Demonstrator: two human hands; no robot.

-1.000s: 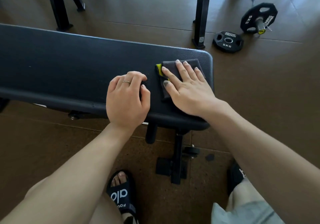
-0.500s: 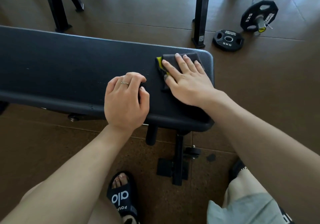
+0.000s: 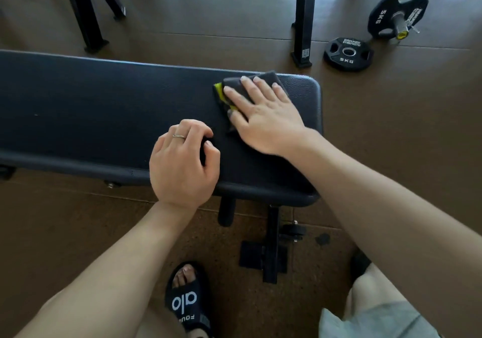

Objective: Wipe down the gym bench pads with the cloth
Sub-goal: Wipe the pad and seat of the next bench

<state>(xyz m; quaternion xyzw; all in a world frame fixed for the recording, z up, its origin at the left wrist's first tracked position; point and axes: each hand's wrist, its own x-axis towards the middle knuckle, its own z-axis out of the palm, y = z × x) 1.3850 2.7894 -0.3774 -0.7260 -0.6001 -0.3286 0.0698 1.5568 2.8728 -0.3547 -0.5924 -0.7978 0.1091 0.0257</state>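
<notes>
A long black padded gym bench (image 3: 91, 108) runs across the view from the left edge to the middle right. A folded dark grey cloth with a yellow edge (image 3: 266, 79) lies on the pad near its right end. My right hand (image 3: 263, 116) presses flat on the cloth with fingers spread, reaching toward the pad's far edge. My left hand (image 3: 182, 165) rests on the pad's near side, fingers curled into a loose fist with nothing in it, a ring on one finger.
Two black 5 kg weight plates (image 3: 348, 53) lie on the brown floor at the upper right, one on a bar end (image 3: 397, 11). Black legs of another frame (image 3: 303, 24) stand behind the bench. The bench's foot (image 3: 268, 256) and my sandalled foot (image 3: 187, 298) are below.
My right hand has slid the cloth away from me toward the pad's far edge. My left hand has stayed in place on the pad.
</notes>
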